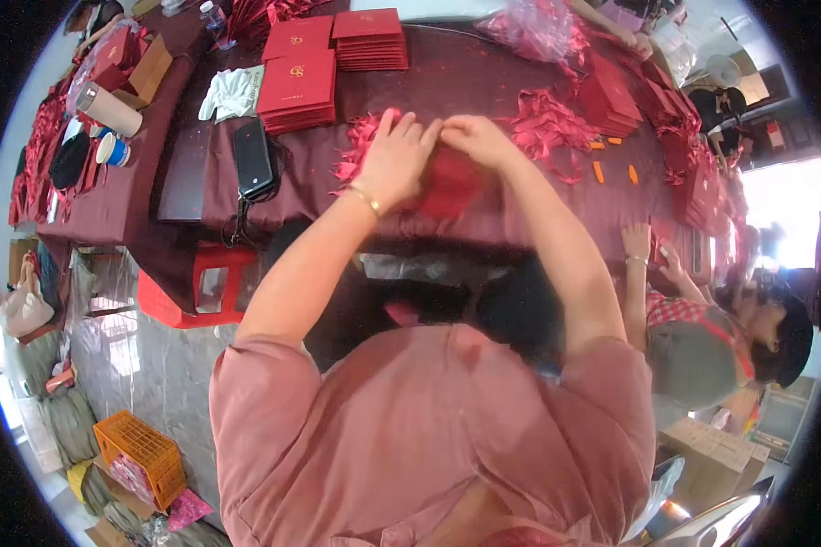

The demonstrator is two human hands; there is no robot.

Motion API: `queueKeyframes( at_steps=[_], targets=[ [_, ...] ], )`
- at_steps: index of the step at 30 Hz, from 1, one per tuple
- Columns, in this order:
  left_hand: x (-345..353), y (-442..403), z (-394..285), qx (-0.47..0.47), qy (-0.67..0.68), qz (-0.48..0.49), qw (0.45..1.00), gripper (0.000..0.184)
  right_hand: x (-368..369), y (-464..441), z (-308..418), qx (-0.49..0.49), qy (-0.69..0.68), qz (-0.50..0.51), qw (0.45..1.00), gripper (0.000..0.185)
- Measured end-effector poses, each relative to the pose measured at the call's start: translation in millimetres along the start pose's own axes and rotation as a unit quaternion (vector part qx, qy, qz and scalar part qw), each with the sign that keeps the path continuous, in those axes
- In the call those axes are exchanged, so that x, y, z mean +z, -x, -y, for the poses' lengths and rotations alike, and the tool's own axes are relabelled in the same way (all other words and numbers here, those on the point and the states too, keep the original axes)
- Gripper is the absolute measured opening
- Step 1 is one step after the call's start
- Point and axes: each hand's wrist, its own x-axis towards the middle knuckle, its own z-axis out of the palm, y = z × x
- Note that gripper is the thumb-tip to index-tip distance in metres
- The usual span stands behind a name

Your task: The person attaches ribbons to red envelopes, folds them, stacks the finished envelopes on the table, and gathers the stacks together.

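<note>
My left hand [397,162], with a gold bracelet at the wrist, lies over the table with its fingers stretched forward and slightly apart. Close beside it, my right hand [479,139] is closed in a pinch; what is between its fingertips is too small to make out. The fingertips of both hands nearly meet. Below and between them is a blurred red envelope-like piece [449,185]. Red ribbons [360,144] lie partly hidden behind my left hand. Another heap of red ribbons [549,130] lies to the right of my right hand.
Stacks of red printed folders [298,89] stand at the back left, beside white gloves [232,94] and a black phone [254,160]. Orange clips [598,172] lie at the right. A co-worker [702,342] sits on the right. A red stool [169,296] stands below.
</note>
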Motion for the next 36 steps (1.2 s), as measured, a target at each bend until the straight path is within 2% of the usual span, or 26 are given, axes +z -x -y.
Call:
queueKeyframes(
  at_steps=[3,4,6,7,9,11,13,15,17,18,19,21,22,23,25,26,29,30,32,33,35,36],
  targets=[
    [9,-22,10,-0.015,0.028,0.045,0.999,0.067,-15,10,-14,0.038,-0.201,-0.039,0.978,0.04],
    [16,-28,13,0.002,0.017,-0.011,1.0,0.043,-15,19,-18,0.038,-0.201,-0.044,0.978,0.04],
    [26,-40,17,-0.008,0.03,-0.001,1.0,0.036,-10,40,-30,-0.031,-0.242,-0.083,0.966,0.067],
    [28,-45,18,-0.022,0.043,0.013,0.999,0.03,-8,42,-43,-0.038,-0.175,-0.074,0.981,0.087],
    [26,-52,19,-0.004,0.04,0.001,0.999,0.025,-2,51,-61,-0.063,-0.067,-0.11,0.99,0.091],
    [5,-59,13,0.004,0.012,0.017,1.0,0.023,-1,58,-48,-0.064,-0.103,-0.132,0.984,0.093],
    [-18,-62,0,0.001,0.004,0.028,1.0,0.028,-3,68,-19,-0.106,-0.116,-0.165,0.974,0.093],
    [-31,-62,-7,0.006,0.045,0.024,0.999,0.038,2,69,-10,-0.09,-0.16,-0.178,0.967,0.091],
    [3,-54,-7,-0.008,0.036,0.068,0.997,0.057,16,66,-30,-0.094,-0.165,-0.235,0.953,0.088],
    [21,-49,-7,-0.001,0.033,0.046,0.998,0.063,26,61,-58,-0.041,-0.165,-0.199,0.965,0.083],
    [27,-48,-9,0.009,0.029,0.024,0.999,0.068,31,62,-63,-0.041,-0.169,-0.202,0.964,0.083],
    [30,-53,-5,0.022,0.04,0.018,0.999,0.074,39,68,-69,0.001,-0.361,-0.211,0.908,0.076],
    [29,-52,-7,0.025,0.053,0.009,0.998,0.08,38,70,-62,-0.033,-0.405,-0.22,0.887,0.067],
    [27,-52,-8,0.024,0.054,0.009,0.998,0.08,32,66,-68,-0.033,-0.405,-0.22,0.887,0.067],
    [13,-54,-12,-0.002,0.083,0.063,0.995,0.086,16,53,-64,-0.06,-0.397,-0.33,0.855,0.067],
    [10,-56,-13,-0.006,0.081,0.081,0.993,0.089,15,51,-62,-0.061,-0.433,-0.389,0.811,0.069],
    [23,-57,-14,-0.008,0.058,0.069,0.996,0.083,36,31,-55,-0.035,-0.411,-0.376,0.83,0.067],
    [25,-57,-13,-0.007,0.058,0.071,0.996,0.083,52,16,-81,-0.092,-0.336,-0.38,0.857,0.066],
    [28,-56,-8,-0.002,0.046,0.071,0.996,0.067,48,15,-73,-0.088,-0.388,-0.351,0.847,0.068],
    [30,-56,-6,-0.002,0.043,0.071,0.997,0.067,47,14,-73,-0.09,-0.41,-0.34,0.842,0.069],
    [35,-56,-7,-0.006,0.045,0.054,0.998,0.049,40,24,-77,-0.108,-0.419,-0.311,0.846,0.066],
    [35,-56,-6,-0.007,0.045,0.053,0.998,0.049,36,29,-78,-0.124,-0.425,-0.28,0.852,0.066]
  ],
)
